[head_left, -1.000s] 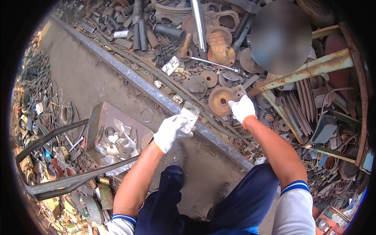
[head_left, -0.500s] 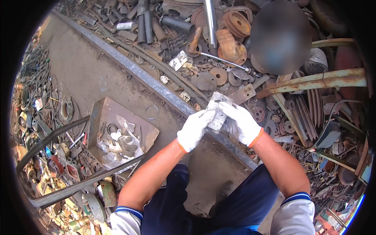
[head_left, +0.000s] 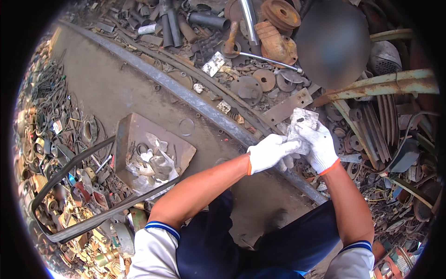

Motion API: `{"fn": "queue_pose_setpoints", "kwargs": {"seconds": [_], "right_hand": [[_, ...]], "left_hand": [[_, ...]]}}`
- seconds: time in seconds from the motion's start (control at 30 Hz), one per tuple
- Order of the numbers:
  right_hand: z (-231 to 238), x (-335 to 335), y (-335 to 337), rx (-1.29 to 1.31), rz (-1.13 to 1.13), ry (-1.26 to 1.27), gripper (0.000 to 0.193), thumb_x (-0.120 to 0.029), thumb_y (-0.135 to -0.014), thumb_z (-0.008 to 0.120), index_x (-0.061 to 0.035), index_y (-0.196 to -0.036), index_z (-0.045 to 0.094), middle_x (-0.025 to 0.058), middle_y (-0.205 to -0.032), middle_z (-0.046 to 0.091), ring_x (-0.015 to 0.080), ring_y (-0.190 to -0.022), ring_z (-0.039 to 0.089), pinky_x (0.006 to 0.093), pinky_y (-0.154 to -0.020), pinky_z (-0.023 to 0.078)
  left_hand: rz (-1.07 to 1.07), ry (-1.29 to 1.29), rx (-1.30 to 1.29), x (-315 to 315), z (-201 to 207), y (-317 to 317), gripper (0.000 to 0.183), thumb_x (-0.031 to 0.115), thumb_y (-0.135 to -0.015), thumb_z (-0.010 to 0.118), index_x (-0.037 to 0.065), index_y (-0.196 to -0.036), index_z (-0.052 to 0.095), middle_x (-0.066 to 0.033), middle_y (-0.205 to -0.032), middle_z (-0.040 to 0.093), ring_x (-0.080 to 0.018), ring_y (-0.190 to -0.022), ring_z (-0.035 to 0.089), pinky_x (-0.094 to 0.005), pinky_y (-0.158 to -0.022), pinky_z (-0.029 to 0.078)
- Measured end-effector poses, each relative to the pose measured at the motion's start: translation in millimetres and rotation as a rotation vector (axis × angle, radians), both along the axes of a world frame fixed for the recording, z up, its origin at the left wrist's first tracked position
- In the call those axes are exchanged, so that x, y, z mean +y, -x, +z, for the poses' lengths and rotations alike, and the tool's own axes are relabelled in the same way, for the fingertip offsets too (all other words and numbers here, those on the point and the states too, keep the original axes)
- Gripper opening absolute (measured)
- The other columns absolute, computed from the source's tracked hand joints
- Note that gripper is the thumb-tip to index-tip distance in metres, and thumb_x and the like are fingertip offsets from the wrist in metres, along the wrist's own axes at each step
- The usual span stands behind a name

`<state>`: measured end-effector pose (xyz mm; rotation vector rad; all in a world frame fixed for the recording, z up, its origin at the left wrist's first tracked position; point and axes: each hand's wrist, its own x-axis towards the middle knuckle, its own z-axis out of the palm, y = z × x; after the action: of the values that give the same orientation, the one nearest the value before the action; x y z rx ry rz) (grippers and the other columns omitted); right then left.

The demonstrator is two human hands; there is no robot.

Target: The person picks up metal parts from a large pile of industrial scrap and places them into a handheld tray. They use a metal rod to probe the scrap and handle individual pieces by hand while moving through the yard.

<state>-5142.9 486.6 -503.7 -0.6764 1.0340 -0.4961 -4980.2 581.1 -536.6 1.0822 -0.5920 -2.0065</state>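
My right hand (head_left: 319,148), in a white knit glove with an orange cuff, grips a small flat whitish-grey metal plate (head_left: 304,116). The plate has a dark hole near its upper part and looks scuffed. My left hand (head_left: 272,152), gloved the same way, pinches its lower left edge, thumb on top and the other fingers partly hidden beneath. Both hands are close together above the long steel rail (head_left: 204,108). Just beyond the plate lies a longer brown metal bar with holes (head_left: 287,107).
A square metal pan (head_left: 179,139) with scraps and old gloves sits at the left, beside a bent dark strip (head_left: 100,216). Heaped scrap includes a hammer (head_left: 231,42), a chrome rod (head_left: 248,21), a rusty pulley (head_left: 281,14) and a rusty beam (head_left: 385,86). A blurred round patch covers the upper right.
Both hands have moved to the right with the plate, which is now more upright with its hole showing. My left hand has slid to its lower left edge. The view has shifted slightly.
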Motion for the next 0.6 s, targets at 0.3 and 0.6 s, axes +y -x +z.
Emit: {"fn": "queue_pose_setpoints", "kwargs": {"seconds": [0.3,0.6], "right_hand": [[22,-4,54,0.301,-0.106,0.253,0.031,-0.009,-0.099,0.070,0.0002,-0.128,0.067,0.0034,-0.110,0.073,0.0115,-0.098,0.067,0.0297,-0.091,0.055],[34,-1,44,0.333,0.010,0.285,0.029,-0.008,-0.100,0.071,0.0000,-0.128,0.070,0.0016,-0.112,0.073,0.0088,-0.097,0.065,0.0281,-0.089,0.054]], "left_hand": [[0.025,0.282,-2.089,-101,-55,-190,0.040,0.041,-0.095,0.068,0.008,-0.118,0.069,-0.0165,-0.114,0.073,-0.0361,-0.108,0.070,-0.0494,-0.095,0.056],[-0.368,0.080,-2.194,-140,-73,-194,0.036,0.025,-0.100,0.054,0.007,-0.128,0.068,-0.0134,-0.131,0.071,-0.0322,-0.126,0.064,-0.0473,-0.102,0.048]]}}
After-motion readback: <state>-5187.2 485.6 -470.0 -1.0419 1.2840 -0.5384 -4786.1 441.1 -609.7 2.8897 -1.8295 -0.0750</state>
